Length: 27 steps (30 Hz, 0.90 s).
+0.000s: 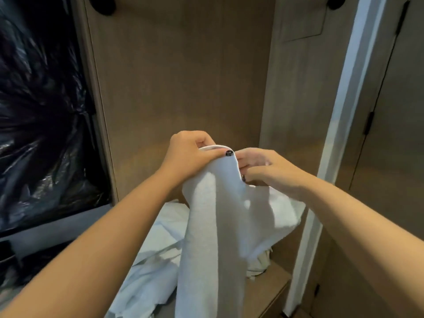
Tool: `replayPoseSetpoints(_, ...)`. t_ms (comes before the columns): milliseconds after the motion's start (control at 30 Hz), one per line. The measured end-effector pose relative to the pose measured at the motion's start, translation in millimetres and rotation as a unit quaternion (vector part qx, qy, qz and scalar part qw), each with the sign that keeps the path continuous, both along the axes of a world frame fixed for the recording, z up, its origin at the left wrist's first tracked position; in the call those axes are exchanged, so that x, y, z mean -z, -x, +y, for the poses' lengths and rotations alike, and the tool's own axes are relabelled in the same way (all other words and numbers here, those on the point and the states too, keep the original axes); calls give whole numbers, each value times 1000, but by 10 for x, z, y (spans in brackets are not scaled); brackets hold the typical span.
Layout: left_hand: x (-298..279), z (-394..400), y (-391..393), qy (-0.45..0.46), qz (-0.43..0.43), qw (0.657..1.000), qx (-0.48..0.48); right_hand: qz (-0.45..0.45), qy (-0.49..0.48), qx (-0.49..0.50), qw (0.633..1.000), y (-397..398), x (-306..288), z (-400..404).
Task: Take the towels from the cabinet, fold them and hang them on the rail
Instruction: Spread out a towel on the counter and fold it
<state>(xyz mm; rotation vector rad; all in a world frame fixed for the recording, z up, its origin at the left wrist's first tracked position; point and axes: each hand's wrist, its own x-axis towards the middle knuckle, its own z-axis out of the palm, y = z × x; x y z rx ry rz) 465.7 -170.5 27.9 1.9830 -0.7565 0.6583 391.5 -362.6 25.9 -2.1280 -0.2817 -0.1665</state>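
Observation:
A white towel hangs in front of the open wooden cabinet, held up at its top hem. My left hand pinches the hem with thumb on top. My right hand grips the same edge just to the right, fingers curled into the cloth. The towel's lower part drapes down out of view. More white towels lie crumpled in a heap on the cabinet floor behind it. At the cabinet's top, two dark rail mounts show; the rail between them is out of view.
A glossy black plastic sheet covers the space left of the cabinet. The cabinet's white door edge stands open on the right, with a wooden door panel beyond it. The wooden cabinet floor shows at lower right.

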Motion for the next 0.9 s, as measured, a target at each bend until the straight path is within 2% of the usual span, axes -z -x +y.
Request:
replayPoseSetpoints(100, 78, 47, 110, 51, 65, 996, -23, 29, -79, -59, 995, 136, 167, 209)
replayPoseSetpoints(167, 178, 125, 214, 143, 161, 977, -7, 46, -100, -79, 991, 208, 363, 336)
replayPoseSetpoints(267, 492, 232, 397, 321, 284, 903, 16, -29, -33, 18, 999, 241, 688, 624)
replayPoseSetpoints(333, 736, 247, 525, 385, 329, 861, 38, -73, -14, 87, 993, 191, 858, 752)
replayPoseSetpoints(400, 954, 273, 631, 397, 367, 839, 68, -95, -43, 135, 985, 119, 974, 749)
replayPoseSetpoints(500, 1258, 383, 736, 317, 428, 845, 53, -85, -123, 167, 975, 86, 1008, 608)
replayPoseSetpoints(600, 1550, 440, 851, 326, 482, 812, 44, -77, -150, 175, 970, 141, 1052, 500)
replayPoseSetpoints(667, 1666, 391, 923, 329, 471, 818, 13, -59, -151, 143, 976, 207, 1108, 487)
replayPoseSetpoints(800, 1714, 208, 1018, 261, 380, 886, -57, 19, -172, 2, 985, 325, 1312, 513)
replayPoseSetpoints(900, 1663, 132, 1058, 258, 352, 898, -64, 11, -152, -11, 988, 381, 1477, 568)
